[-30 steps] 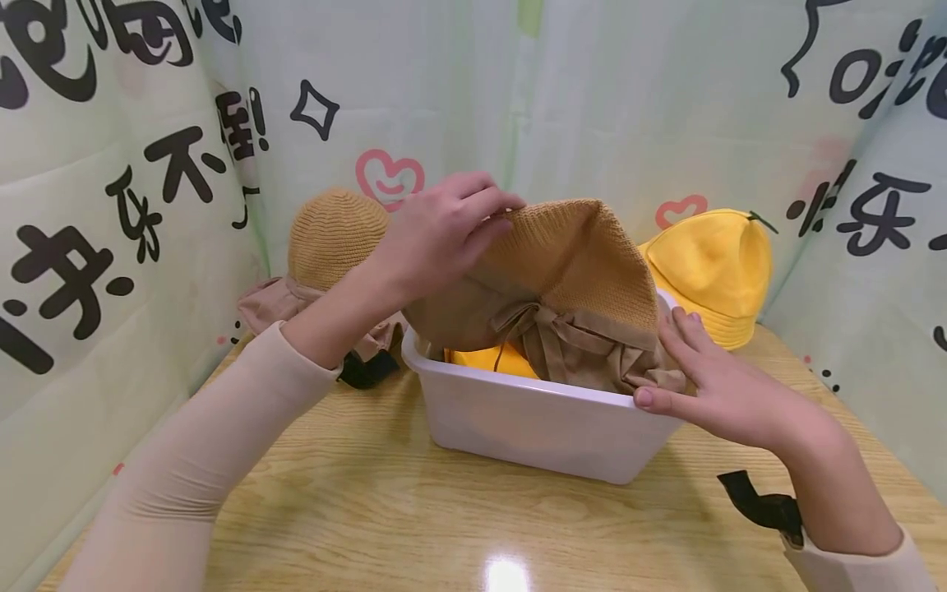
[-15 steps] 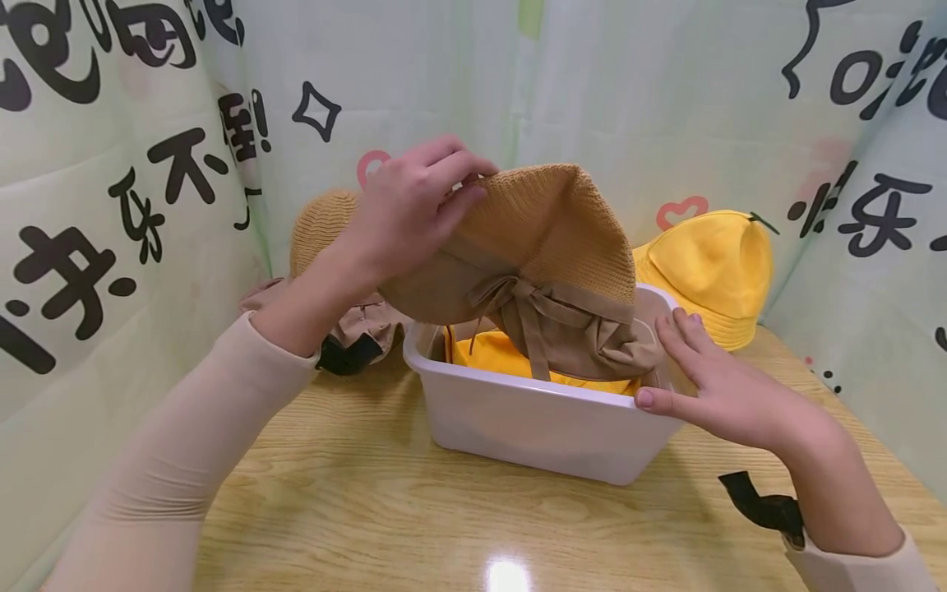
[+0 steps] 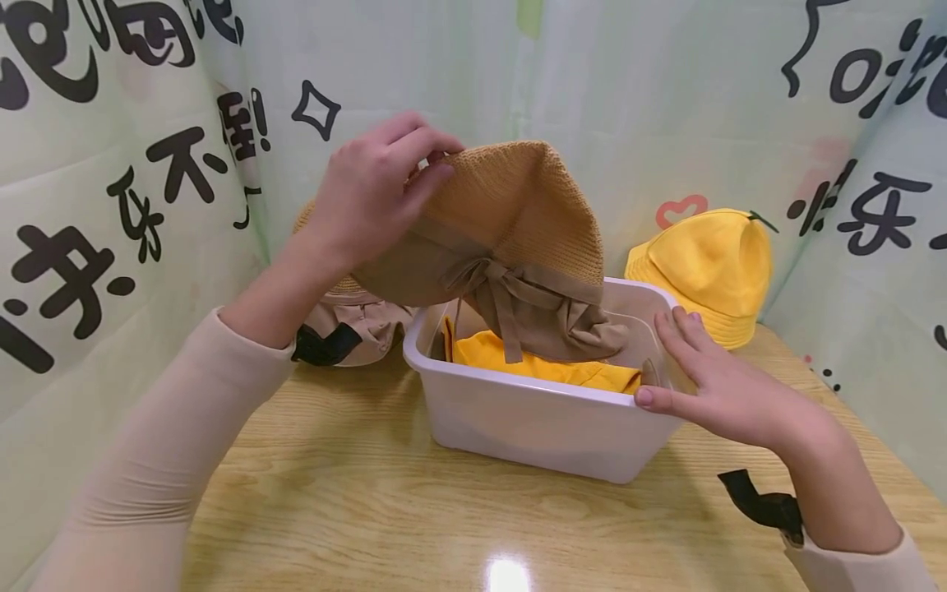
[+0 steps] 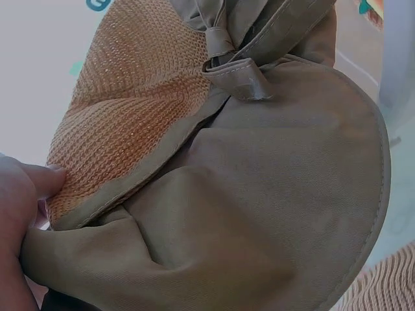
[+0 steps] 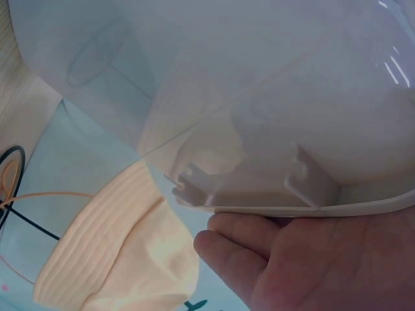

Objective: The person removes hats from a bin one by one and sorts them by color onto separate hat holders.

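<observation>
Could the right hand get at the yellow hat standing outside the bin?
Probably yes. The right hand holds nothing and merely rests against the rim of the white bin; the yellow hat sits just beyond it, with nothing visible in between.

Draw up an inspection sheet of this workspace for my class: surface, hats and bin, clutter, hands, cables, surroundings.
Surface: wood-grain table, glare spot near the front.
Hats and bin: knit-and-cloth hat with a bow, held over the white bin; yellow cloth item inside.
Clutter: yellow hat behind the bin's right end; second knit hat to its left, partly hidden.
Hands: left hand pinches the held hat's knit part; right hand rests against the bin's right-end rim.
Cables: nothing seen.
Surroundings: pale curtain with black lettering behind and on both sides.
</observation>
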Demonstrator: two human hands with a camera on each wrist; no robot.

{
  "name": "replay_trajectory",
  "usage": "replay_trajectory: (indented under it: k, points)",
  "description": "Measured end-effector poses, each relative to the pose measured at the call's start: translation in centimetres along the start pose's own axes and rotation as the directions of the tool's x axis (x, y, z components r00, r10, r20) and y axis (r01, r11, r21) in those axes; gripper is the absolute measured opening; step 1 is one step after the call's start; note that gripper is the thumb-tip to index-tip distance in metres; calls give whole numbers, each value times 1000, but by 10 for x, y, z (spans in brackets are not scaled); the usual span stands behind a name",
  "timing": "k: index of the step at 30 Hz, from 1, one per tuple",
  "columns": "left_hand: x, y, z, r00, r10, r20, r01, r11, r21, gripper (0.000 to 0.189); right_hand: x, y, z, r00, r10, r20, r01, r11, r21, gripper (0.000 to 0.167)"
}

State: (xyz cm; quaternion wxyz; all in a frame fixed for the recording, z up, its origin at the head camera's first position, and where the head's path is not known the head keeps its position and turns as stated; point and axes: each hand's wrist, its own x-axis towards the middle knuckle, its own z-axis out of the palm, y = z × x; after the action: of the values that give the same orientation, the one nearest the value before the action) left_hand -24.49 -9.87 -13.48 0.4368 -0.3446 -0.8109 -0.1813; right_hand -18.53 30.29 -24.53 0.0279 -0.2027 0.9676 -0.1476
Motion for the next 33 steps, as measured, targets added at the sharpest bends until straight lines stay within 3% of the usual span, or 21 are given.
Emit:
replay_trajectory:
  k: [11,20,28,33]
  points:
    - [3,-21,-25,993,-65,-97,70,996,52,22,0,0,0,1000,6,-3,-6,1000,-10,97]
    - [2,-46,-39,979,-33,-203,52,995,89,25,0,0,-2,1000,11,-2,-11,1000,-3,96]
    - [-1,-64,-46,980,-88,-181,110,987,120,28,-1,0,-1,1000,9,-6,-9,1000,-5,96]
    - [-3,-72,-51,974,-100,-202,127,983,129,27,0,-1,0,1000,2,-6,-2,1000,-1,96]
